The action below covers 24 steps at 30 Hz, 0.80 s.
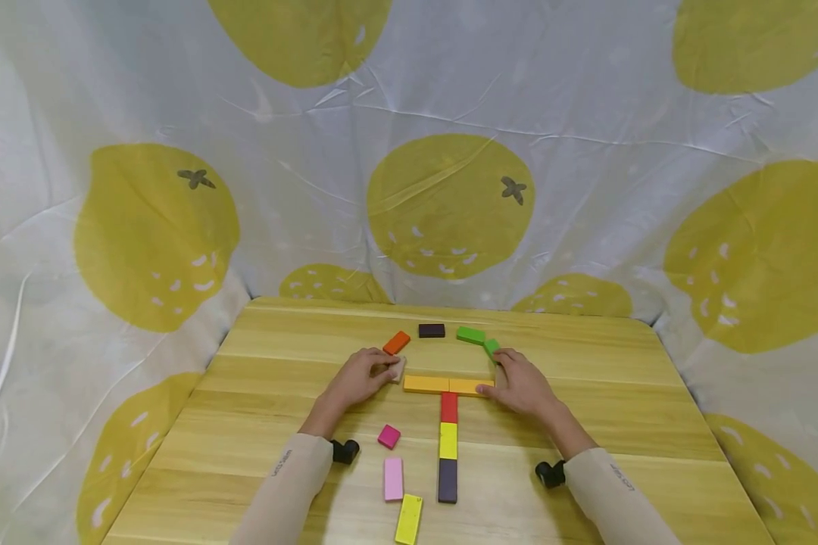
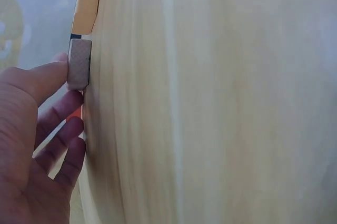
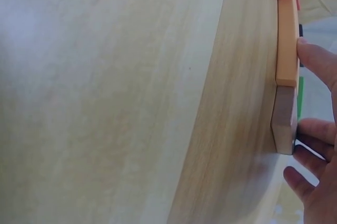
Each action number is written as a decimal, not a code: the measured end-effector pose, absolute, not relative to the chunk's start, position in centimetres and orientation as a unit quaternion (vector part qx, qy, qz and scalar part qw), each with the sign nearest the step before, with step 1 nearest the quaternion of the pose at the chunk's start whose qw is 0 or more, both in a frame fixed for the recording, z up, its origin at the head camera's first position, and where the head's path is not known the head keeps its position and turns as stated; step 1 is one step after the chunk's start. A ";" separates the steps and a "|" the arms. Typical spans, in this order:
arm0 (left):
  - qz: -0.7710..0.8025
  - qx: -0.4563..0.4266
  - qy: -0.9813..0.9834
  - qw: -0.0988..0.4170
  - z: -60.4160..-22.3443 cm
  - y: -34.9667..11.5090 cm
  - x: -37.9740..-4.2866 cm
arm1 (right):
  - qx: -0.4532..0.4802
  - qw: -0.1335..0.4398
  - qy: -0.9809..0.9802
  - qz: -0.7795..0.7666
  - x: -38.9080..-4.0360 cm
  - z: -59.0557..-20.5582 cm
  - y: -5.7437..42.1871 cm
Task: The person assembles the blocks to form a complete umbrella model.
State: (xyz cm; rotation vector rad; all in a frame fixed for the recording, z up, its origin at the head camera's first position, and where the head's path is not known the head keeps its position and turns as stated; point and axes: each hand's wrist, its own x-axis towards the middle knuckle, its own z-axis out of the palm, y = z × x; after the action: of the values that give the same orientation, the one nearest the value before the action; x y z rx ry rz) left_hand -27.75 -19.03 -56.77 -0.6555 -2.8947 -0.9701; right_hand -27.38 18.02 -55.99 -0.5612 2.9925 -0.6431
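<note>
Thumb and index finger of my left hand (image 1: 357, 377) pinch a plain wooden block (image 1: 399, 369), lying just left of a row of two yellow-orange blocks (image 1: 426, 384). An orange block (image 1: 396, 342) sits right behind those fingertips. My right hand (image 1: 526, 386) rests its thumb on the right yellow-orange block (image 3: 287, 45). Its index fingertip is at a brown wooden block (image 3: 285, 121) that abuts that block's end. Close to these fingers in the head view is a small green block (image 1: 491, 347).
A dark block (image 1: 432, 331) and a longer green block (image 1: 471, 334) continue the arc behind. Red (image 1: 449, 407), yellow (image 1: 448, 440) and dark purple (image 1: 448, 481) blocks form a stem toward me. Left of it lie a magenta block (image 1: 389, 437), a pink block (image 1: 393, 478) and another yellow block (image 1: 409, 519).
</note>
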 end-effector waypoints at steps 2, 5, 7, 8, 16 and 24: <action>-0.314 -0.204 -0.927 0.015 -56.8 -18.9 -27.8 | -0.180 0.015 0.961 -0.210 -27.4 -56.0 18.0; -0.318 -0.193 -0.928 0.018 -56.9 -18.7 -27.8 | -0.179 0.017 0.961 -0.210 -27.4 -56.0 18.0; -0.319 -0.186 -0.929 0.022 -56.8 -18.6 -27.7 | -0.178 0.019 0.962 -0.208 -27.4 -56.0 18.0; -0.320 -0.183 -0.929 0.023 -56.8 -18.5 -27.7 | -0.177 0.020 0.962 -0.208 -27.4 -56.0 18.0; -0.333 -0.151 -0.930 0.035 -56.8 -18.0 -27.4 | -0.170 0.027 0.962 -0.214 -27.5 -56.1 17.9; -0.339 -0.146 -0.928 0.042 -57.0 -17.9 -27.2 | -0.170 0.028 0.960 -0.219 -27.5 -56.1 17.9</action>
State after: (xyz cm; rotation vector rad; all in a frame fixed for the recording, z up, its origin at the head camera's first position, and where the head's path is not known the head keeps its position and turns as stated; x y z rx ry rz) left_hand -27.25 -17.87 -56.99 -0.4459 -2.8411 -1.0382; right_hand -27.50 17.87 -56.11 -0.5263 2.9641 -0.6775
